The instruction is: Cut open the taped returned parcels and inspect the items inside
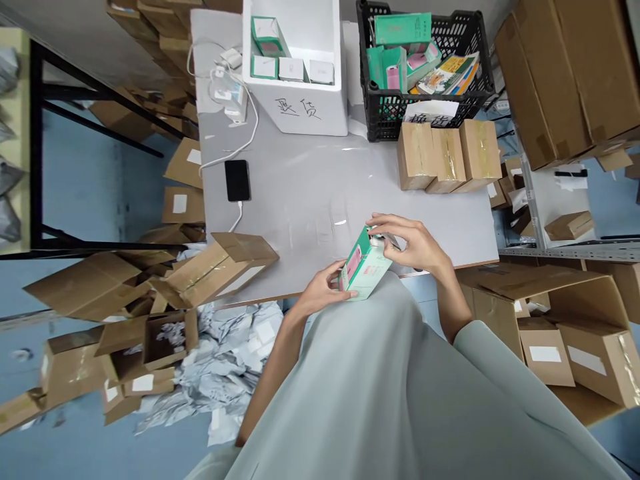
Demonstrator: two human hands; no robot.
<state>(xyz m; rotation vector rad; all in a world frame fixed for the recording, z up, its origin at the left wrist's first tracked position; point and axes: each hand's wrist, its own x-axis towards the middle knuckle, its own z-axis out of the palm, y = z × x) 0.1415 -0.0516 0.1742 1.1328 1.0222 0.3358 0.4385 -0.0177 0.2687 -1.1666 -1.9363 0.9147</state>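
Note:
A green and white product box [366, 268] with a pink picture on its side is held tilted over the table's front edge, close to my body. My left hand [327, 288] grips its lower end, thumb across the front face. At the upper end, my right hand [407, 241] has its fingers closed around the top, where a white flap or edge shows. What lies inside the box is hidden. Beyond it spreads the grey tabletop [300, 193].
At the back stand a white foam bin [300, 110] and a black crate [370, 107], both holding green boxes. Three small cartons [446, 157] sit at right. A black phone [237, 180] and an opened carton [220, 267] lie left. Crumpled packaging [225, 363] covers the floor.

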